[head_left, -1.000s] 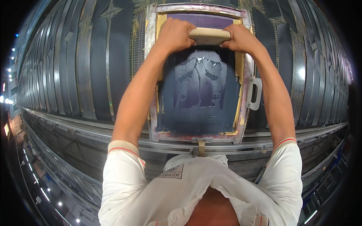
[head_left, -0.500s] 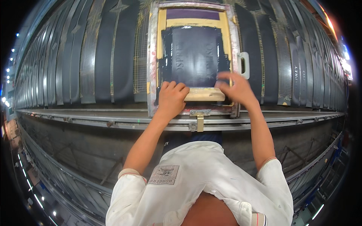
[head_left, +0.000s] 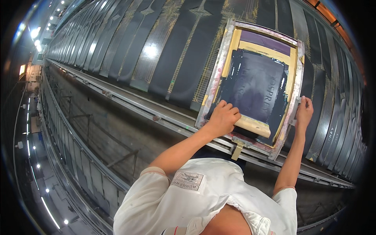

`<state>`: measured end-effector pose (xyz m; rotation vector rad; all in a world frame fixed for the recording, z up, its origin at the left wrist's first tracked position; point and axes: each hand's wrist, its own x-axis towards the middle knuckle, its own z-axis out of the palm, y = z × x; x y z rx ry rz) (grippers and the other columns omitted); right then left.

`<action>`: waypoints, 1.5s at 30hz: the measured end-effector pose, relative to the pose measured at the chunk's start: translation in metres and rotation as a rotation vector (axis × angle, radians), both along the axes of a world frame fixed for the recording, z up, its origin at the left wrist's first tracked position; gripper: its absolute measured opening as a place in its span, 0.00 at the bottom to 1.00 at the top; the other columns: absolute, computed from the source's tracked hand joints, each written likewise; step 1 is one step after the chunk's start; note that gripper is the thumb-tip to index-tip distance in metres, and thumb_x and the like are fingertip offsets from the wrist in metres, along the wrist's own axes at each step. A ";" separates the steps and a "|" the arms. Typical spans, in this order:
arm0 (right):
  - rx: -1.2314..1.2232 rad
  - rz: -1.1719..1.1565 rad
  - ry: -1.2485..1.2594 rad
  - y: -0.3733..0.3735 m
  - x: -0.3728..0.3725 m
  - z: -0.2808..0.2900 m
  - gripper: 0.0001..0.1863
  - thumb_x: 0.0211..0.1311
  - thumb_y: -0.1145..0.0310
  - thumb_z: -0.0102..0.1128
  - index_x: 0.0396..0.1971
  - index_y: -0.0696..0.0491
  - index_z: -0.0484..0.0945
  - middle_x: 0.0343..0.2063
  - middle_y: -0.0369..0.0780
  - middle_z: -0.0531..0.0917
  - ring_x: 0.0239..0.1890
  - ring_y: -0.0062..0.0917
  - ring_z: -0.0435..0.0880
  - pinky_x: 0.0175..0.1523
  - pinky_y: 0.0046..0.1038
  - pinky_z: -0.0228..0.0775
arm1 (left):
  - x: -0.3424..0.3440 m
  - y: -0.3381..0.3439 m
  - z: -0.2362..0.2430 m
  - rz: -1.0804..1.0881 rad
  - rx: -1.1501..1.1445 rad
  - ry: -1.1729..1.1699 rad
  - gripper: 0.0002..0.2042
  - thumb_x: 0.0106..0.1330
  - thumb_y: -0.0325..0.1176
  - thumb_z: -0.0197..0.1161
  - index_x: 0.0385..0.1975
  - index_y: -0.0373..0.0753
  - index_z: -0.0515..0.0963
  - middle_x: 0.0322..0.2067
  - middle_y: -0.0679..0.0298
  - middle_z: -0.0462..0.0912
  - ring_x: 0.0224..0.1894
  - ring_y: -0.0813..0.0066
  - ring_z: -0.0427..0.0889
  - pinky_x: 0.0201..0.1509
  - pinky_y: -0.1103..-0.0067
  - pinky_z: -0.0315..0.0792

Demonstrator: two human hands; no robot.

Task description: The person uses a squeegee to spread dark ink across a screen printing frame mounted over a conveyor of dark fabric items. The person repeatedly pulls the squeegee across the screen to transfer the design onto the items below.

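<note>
A screen-printing frame (head_left: 216, 74) lies tilted in the view, right of the middle, over dark panels. Thick dark ink (head_left: 256, 84) covers its mesh, with yellow tape along the inner edges. My left hand (head_left: 224, 117) is closed around the left end of a wooden-handled squeegee (head_left: 254, 126), which rests across the near end of the mesh. At the frame's right side, my right hand (head_left: 304, 111) has its fingers closed on the frame's side handle, mostly hidden by the fingers. The squeegee's right end is free of any hand.
Long dark panels (head_left: 168, 66) with yellowish grid lines lie side by side along the table. A metal rail (head_left: 156, 116) with small stops runs along its near edge. A brass-coloured bracket (head_left: 237, 152) on the frame's near end sits at the rail. Another rail (head_left: 74, 137) lies behind at left.
My right hand has left the squeegee's right end and taken hold of the frame's side handle. My left hand stays on the squeegee. The whole view has turned, so the frame appears tilted, farther right.
</note>
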<state>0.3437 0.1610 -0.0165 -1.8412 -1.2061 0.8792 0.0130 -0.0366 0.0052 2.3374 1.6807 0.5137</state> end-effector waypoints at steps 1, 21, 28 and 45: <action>0.095 0.046 0.015 -0.001 -0.004 -0.006 0.14 0.73 0.58 0.62 0.40 0.55 0.85 0.21 0.30 0.77 0.24 0.13 0.71 0.31 0.23 0.63 | 0.000 0.004 -0.001 -0.005 -0.005 0.007 0.17 0.40 0.28 0.72 0.35 0.42 0.85 0.38 0.68 0.85 0.43 0.68 0.80 0.52 0.69 0.68; 0.038 -0.046 -0.076 -0.002 -0.032 -0.036 0.19 0.67 0.51 0.63 0.44 0.51 0.84 0.22 0.46 0.82 0.28 0.37 0.83 0.39 0.38 0.73 | -0.039 0.087 0.039 -0.441 0.039 0.102 0.22 0.46 0.24 0.72 0.45 0.44 0.85 0.48 0.71 0.87 0.53 0.68 0.80 0.62 0.67 0.68; 0.033 -0.014 -0.084 0.009 -0.043 -0.048 0.19 0.66 0.49 0.63 0.44 0.50 0.86 0.25 0.49 0.85 0.31 0.44 0.86 0.41 0.41 0.75 | 0.044 0.185 0.018 -0.930 -0.042 0.155 0.12 0.53 0.26 0.69 0.38 0.46 0.84 0.47 0.74 0.86 0.57 0.68 0.78 0.66 0.66 0.66; 0.073 0.001 -0.137 -0.001 -0.008 -0.050 0.21 0.68 0.50 0.63 0.50 0.50 0.85 0.39 0.46 0.89 0.44 0.40 0.88 0.52 0.36 0.75 | -0.003 0.048 0.056 0.024 -0.407 0.289 0.15 0.55 0.36 0.73 0.43 0.47 0.87 0.40 0.64 0.90 0.46 0.51 0.86 0.49 0.60 0.78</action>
